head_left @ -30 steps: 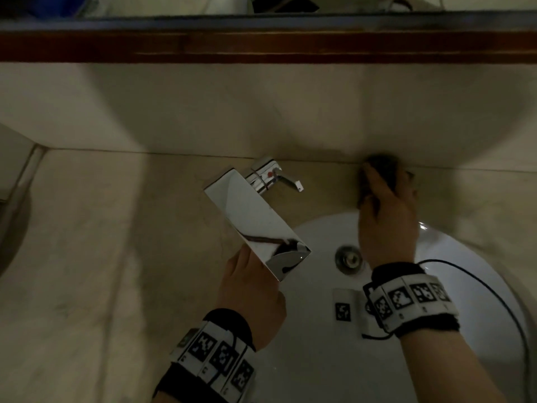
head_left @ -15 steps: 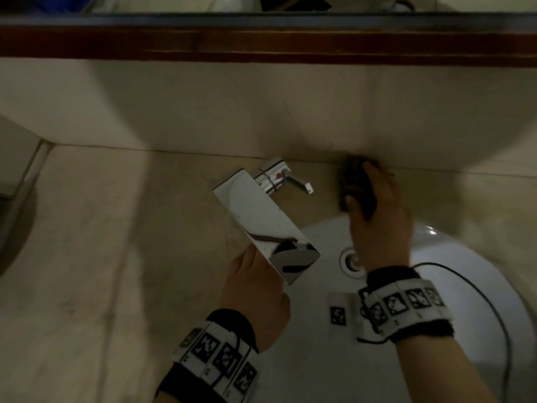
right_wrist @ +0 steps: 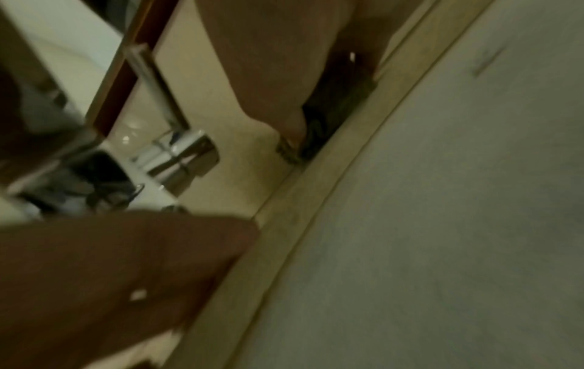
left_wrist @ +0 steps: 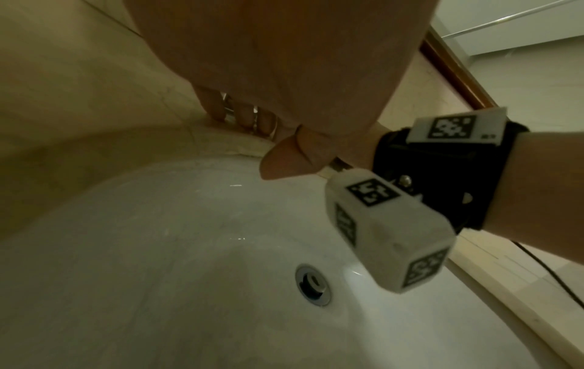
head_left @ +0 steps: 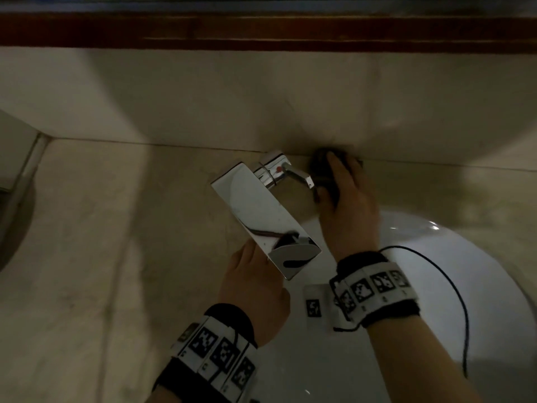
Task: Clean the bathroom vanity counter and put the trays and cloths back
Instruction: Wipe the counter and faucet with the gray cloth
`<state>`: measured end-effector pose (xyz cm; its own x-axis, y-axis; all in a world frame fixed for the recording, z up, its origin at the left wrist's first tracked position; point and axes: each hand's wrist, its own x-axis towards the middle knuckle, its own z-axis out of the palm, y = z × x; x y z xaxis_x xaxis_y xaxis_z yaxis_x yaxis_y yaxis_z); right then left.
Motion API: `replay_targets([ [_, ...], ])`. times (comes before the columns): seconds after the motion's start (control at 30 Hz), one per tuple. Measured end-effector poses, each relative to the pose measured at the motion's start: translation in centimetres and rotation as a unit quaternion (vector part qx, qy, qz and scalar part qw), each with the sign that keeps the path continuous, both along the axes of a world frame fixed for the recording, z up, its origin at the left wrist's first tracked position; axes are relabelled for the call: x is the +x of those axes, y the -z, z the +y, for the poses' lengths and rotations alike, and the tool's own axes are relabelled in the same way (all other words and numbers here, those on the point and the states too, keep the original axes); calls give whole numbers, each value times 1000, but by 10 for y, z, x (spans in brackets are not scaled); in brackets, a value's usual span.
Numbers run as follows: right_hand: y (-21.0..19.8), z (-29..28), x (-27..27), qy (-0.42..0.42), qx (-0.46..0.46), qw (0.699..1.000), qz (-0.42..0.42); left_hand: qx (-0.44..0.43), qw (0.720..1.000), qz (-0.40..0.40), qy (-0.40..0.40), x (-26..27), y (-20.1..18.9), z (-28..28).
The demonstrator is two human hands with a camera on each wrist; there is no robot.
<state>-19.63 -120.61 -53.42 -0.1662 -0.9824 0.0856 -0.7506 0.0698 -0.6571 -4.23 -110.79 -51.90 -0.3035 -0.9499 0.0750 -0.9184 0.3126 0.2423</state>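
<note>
Cloth: dark, bunched, pressed on the surface behind the basin, just right of the tap.
Right hand: fingers curled over the cloth.
Left hand: relaxed, nothing held, rested at the tap's spout end.
Risk: the tap lever could be knocked by the cloth, and water started.
Risk: grime could be pushed into the basin.

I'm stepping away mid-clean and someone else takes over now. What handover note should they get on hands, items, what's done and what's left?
Right hand: presses a dark cloth on the counter behind the sink, at the wall joint, right beside the faucet handle.
Left hand: by the faucet base at the sink's edge; fingers hidden, grip unclear.
Done: cannot judge; the wiping is under way.
Left: finish the counter, then put trays and cloths back; no trays are in view.
</note>
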Motion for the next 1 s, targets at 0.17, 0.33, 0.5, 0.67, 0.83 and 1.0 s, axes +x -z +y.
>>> replay_targets([
  [0.17,-12,7,-47,120,-19,992,-37,100,994,-22,-31,-3,-2,1],
  [0.33,-12,1,-31,140,-45,988,-47,148,988,-21,-27,-1,-4,3],
  [0.5,-3,-10,27,10,-44,998,-47,134,985,102,-46,-1,-20,-4],
  [0.67,-9,-5,17,-58,-9,997,-50,159,958,221,-88,26,-51,-17],
  [0.83,-11,16,-2,-63,-26,998,-11,132,948,214,-197,79,-60,-42],
  [1.0,-2,5,8,-47,-60,997,7,105,947,235,-190,105,-58,-86],
])
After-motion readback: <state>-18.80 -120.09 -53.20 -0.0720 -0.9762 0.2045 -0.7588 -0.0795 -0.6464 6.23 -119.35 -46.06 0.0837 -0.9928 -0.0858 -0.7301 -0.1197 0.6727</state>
